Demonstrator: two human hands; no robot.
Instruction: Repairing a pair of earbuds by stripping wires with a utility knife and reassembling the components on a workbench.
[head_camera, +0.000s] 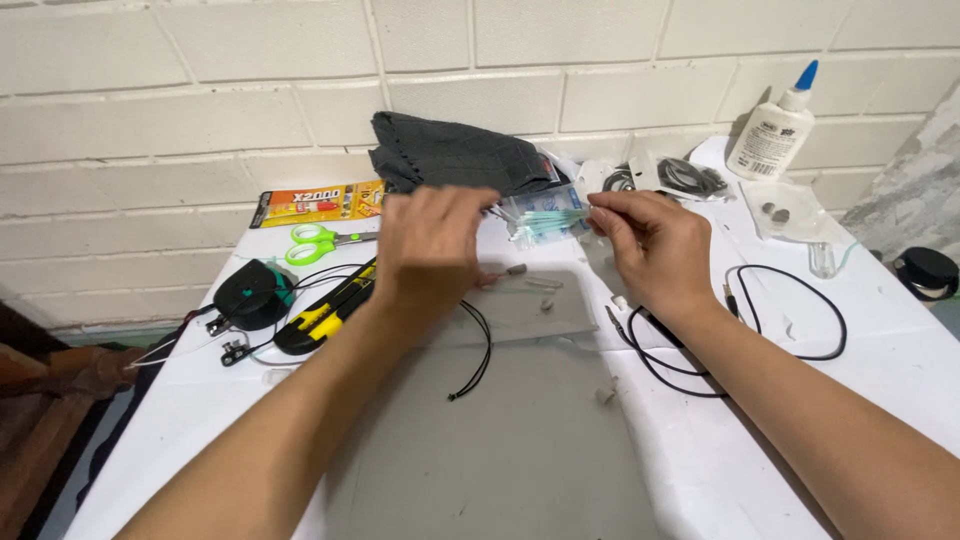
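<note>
Both my hands are raised over a white table (880, 370). Between them is a small clear plastic bag of swabs with light green sticks (545, 218). My left hand (430, 245) holds the bag's left end, back of the hand toward me. My right hand (655, 245) pinches the right end of the swabs with thumb and fingers. A grey mat (520, 450) lies on the table under my forearms.
A dark grey folded cloth (455, 155) lies at the back by the brick wall. Left: green scissors (320, 240), a yellow-black utility knife (325, 310), a black round reel (250, 293), an orange glue pack (315, 203). Right: a white glue bottle (772, 130), black cables (790, 310).
</note>
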